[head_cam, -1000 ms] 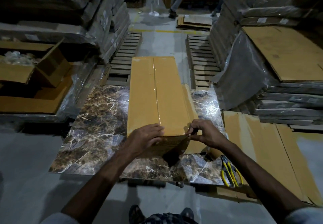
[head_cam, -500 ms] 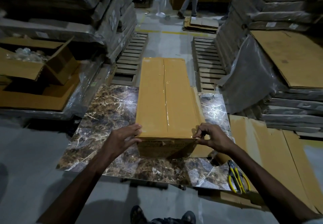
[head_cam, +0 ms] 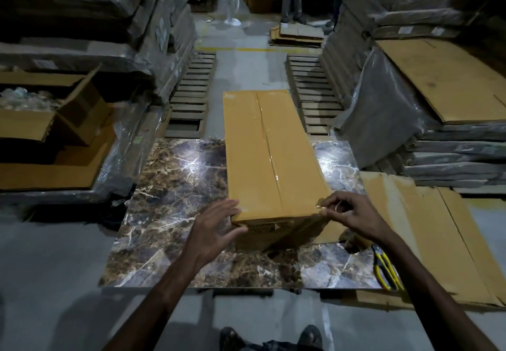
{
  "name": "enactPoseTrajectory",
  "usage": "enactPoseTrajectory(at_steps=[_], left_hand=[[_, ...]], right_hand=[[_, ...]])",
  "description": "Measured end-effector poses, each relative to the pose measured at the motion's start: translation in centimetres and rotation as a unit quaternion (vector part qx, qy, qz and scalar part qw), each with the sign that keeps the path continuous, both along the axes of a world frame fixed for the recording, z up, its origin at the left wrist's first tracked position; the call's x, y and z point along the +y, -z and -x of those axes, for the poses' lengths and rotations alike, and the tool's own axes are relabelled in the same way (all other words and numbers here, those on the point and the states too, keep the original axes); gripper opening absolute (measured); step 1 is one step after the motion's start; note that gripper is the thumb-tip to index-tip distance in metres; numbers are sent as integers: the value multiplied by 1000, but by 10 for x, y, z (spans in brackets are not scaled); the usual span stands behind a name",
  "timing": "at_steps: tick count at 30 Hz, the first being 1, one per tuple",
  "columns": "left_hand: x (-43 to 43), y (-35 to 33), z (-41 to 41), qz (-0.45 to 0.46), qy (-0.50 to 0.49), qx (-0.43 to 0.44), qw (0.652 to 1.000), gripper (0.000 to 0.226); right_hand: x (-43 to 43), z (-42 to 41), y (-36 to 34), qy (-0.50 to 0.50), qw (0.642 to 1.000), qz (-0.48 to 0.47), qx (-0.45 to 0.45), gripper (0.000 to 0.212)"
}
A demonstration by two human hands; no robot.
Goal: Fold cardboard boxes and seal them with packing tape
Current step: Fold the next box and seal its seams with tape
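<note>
A long, narrow tan cardboard box [head_cam: 246,148] lies lengthwise on the marble-patterned desk [head_cam: 175,214]. It sits right of the desk's middle, with its far end reaching out past the far edge and its near end short of the near edge. The top flaps are closed, and a strip of clear glossy tape [head_cam: 269,153] runs along the centre seam from end to end. The near end face is in shadow and carries small print too dim to read. A flat piece of cardboard pokes out from under the box on its right side. The left grip [head_cam: 216,227] is released: its fingers are spread and nearly straight, with the tips touching the box's near left corner. The right grip [head_cam: 353,214] pinches the top edge at the near right corner between thumb and fingertips, where a bit of tape glints. A second ago the left grip lay over the middle of the near top edge, pressing down there. Half a second ago it had slid to the left corner with its fingers curled against it, and now they are opened wider. The right grip has kept its pinch at the same corner throughout. Yellow-handled scissors [head_cam: 386,271] lie by the desk's near right corner.
</note>
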State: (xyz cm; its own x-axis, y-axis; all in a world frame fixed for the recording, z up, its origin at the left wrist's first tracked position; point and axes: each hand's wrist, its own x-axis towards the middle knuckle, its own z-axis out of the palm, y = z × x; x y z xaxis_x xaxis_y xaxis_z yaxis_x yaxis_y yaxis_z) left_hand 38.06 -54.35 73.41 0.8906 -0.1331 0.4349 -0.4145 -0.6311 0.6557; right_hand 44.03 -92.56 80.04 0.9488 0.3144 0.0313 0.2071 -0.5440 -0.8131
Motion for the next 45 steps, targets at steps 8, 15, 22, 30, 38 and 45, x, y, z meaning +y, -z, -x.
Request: enactPoseTrajectory(at_steps=[8,15,22,30,38,45], left_hand=[[-15,-29,-46,225,-95,232,942,64],[-55,-26,-78,362,-194,379,830,102],[-59,-31,-75,401,-187,363,820,76],[-17,-17,-57,393,-145,436,796,87],[-14,-51,-131,373,-150,477,781,41],[-10,-59,-196,382,-124,514,758,62]], right_hand=[[61,5,12,287,952,91,-54,64],[81,-30,13,245,947,155,140,85],[83,-68,1,219,933,236,161,107],[67,-66,1,92,924,220,297,117],[83,-127,-1,158,922,56,350,133],[88,-173,-7,139,894,-17,426,120]])
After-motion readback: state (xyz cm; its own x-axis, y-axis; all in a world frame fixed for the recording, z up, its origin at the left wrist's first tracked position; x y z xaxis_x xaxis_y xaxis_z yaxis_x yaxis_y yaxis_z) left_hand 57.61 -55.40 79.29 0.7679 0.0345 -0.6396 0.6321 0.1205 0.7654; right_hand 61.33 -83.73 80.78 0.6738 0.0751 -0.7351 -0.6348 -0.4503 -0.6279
